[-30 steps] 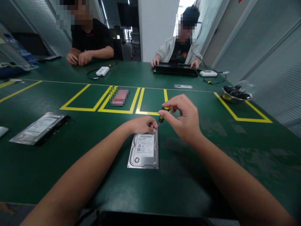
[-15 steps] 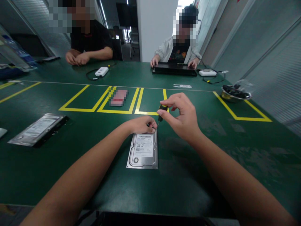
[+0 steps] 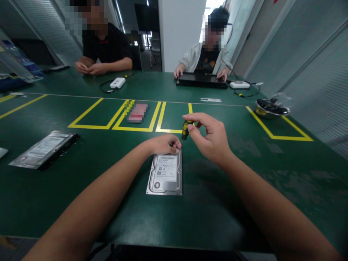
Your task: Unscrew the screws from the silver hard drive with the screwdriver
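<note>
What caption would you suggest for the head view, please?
Left hand at the far end of a hard drive, right hand holding a screwdriver there.

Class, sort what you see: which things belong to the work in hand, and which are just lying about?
In the work:
screwdriver, pinched in the right hand
hard drive in front, left hand at its far end

Seemingly lying about:
second drive, at left
pink item, blurred, inside yellow tape
metal bowl, at right
</note>
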Available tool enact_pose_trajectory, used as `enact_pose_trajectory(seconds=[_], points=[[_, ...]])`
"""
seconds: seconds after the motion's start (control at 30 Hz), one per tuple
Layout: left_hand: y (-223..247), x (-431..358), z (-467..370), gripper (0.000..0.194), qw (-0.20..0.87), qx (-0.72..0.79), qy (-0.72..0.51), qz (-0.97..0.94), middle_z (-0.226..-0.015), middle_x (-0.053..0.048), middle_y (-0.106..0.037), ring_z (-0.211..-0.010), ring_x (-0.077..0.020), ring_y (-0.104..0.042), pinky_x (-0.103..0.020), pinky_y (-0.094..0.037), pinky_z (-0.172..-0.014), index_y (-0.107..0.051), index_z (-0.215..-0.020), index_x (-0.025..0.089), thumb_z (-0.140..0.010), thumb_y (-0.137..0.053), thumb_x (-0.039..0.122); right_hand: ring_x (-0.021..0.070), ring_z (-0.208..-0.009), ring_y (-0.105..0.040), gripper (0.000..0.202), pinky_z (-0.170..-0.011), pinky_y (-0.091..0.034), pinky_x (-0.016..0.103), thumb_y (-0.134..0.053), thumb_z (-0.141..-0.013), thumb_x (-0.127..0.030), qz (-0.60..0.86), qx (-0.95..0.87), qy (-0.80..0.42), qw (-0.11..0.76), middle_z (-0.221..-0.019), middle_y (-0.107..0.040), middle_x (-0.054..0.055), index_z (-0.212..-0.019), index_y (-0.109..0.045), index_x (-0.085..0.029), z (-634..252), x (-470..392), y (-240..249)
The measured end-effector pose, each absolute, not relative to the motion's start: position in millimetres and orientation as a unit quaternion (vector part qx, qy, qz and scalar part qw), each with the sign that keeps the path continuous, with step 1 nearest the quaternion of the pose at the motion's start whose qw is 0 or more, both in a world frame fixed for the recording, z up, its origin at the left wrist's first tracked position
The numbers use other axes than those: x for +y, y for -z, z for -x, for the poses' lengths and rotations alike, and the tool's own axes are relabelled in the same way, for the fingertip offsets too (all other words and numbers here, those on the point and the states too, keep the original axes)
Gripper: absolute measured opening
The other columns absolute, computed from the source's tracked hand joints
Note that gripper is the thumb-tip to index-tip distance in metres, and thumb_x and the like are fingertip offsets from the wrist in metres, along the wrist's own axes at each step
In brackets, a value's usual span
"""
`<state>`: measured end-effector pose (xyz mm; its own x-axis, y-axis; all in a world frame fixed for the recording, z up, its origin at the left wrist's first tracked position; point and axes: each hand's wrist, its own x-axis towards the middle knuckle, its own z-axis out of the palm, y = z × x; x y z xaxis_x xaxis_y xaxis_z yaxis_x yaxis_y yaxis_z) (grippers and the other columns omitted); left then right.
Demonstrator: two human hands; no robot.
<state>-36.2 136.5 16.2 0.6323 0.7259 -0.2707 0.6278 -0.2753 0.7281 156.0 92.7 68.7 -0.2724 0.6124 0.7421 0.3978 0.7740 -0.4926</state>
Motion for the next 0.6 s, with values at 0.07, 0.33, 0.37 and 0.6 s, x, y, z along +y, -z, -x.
enact_pose_trajectory(seconds=[0.07,0.33,0.37,0.6], points=[[-16.6,136.2,35.8,0.022,0.428,0.423,-0.058,-0.797,-0.081,-0.003,-0.059,-0.070,-0.0147,-0.053,-0.026,-0.040,-0.063,-0.062,-0.092,0.015,-0.074,-0.063,0.027,0.0191,-0.098,-0.065,0.024,-0.077,-0.052,0.034,-0.060,-0.086,-0.019,0.318,-0.791,-0.110,0.511,-0.108,-0.071,0.004,-0.107,-0.070,-0.024,-156.0,93.0,-68.1],[-20.0,133.6,35.5,0.024,0.427,0.434,-0.057,-0.791,-0.081,-0.002,-0.057,-0.070,-0.0141,-0.052,-0.024,-0.040,-0.061,-0.062,-0.094,0.014,-0.074,-0.064,0.026,0.0165,-0.087,-0.065,0.024,-0.076,-0.052,0.033,-0.059,-0.085,-0.016,0.329,-0.782,-0.093,0.522,-0.100,-0.072,0.002,-0.105,-0.070,-0.024,-156.8,93.1,-69.0],[-19.6,133.9,35.6,0.024,0.427,0.435,-0.056,-0.791,-0.081,-0.002,-0.057,-0.071,-0.0142,-0.052,-0.024,-0.040,-0.061,-0.062,-0.095,0.014,-0.074,-0.064,0.026,0.0168,-0.089,-0.066,0.026,-0.077,-0.052,0.033,-0.058,-0.085,-0.015,0.329,-0.782,-0.103,0.519,-0.104,-0.073,0.003,-0.108,-0.069,-0.024,-156.9,92.9,-69.0],[-17.4,135.7,35.8,0.019,0.440,0.417,-0.052,-0.794,-0.080,-0.002,-0.058,-0.071,-0.0144,-0.054,-0.026,-0.041,-0.066,-0.060,-0.090,0.015,-0.075,-0.063,0.026,0.0181,-0.092,-0.062,0.018,-0.072,-0.052,0.032,-0.070,-0.081,-0.025,0.309,-0.784,-0.092,0.531,-0.099,-0.067,0.004,-0.099,-0.071,-0.024,-156.5,94.3,-67.5]])
